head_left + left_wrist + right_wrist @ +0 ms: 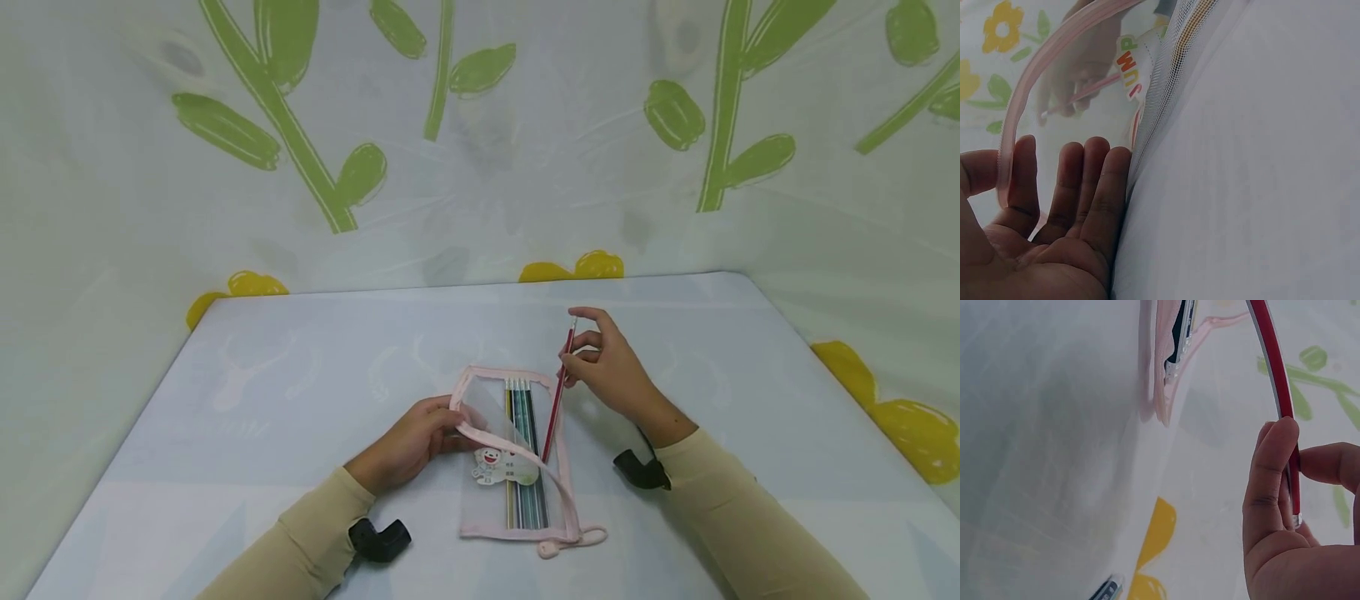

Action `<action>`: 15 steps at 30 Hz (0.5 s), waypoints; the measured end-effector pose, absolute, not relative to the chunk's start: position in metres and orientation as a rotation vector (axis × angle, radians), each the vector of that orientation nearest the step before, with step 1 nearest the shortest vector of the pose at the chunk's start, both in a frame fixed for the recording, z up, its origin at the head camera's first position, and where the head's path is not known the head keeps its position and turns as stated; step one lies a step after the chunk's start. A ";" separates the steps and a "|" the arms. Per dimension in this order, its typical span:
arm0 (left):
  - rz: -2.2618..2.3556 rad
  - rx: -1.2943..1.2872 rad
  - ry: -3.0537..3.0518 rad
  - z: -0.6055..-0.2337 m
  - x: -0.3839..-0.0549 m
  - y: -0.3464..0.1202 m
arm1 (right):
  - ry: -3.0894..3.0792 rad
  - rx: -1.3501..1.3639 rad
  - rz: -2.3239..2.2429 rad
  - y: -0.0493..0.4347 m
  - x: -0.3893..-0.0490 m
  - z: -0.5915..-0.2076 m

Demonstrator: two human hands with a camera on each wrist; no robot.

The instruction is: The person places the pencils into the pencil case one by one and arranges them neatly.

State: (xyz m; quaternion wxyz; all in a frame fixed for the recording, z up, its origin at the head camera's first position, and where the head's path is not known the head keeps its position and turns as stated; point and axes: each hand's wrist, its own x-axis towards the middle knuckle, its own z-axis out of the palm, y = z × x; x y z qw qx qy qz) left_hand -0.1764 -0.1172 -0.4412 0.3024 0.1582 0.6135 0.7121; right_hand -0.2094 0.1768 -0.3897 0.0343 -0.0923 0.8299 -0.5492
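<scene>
Leafy backdrop (480,192) rises behind the table (262,450). The left hand (417,435) pinches the pouch (483,507); only the left wrist view shows lettering (1129,65) beyond its fingers. The right hand (613,372) pinches a red pencil (557,408) slanting from its fingertips to the pouch.

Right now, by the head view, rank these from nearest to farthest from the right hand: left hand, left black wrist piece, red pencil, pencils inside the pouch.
1. Red pencil: held in the right hand.
2. Pencils inside the pouch: left of that hand.
3. Left hand: farther left, gripping the pouch's edge.
4. Left black wrist piece: lower left, farthest.
</scene>
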 end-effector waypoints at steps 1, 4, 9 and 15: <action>1.883 0.425 1.629 -0.441 -0.177 -0.117 | 2.542 -0.278 -1.690 0.176 -0.210 -0.390; 1.874 0.433 1.637 -0.441 -0.178 -0.117 | 2.525 -0.287 -1.691 0.176 -0.210 -0.391; 1.876 0.421 1.655 -0.442 -0.179 -0.117 | 2.513 -0.275 -1.722 0.176 -0.210 -0.387; 1.878 0.414 1.655 -0.443 -0.179 -0.117 | 2.463 -0.245 -1.743 0.175 -0.209 -0.386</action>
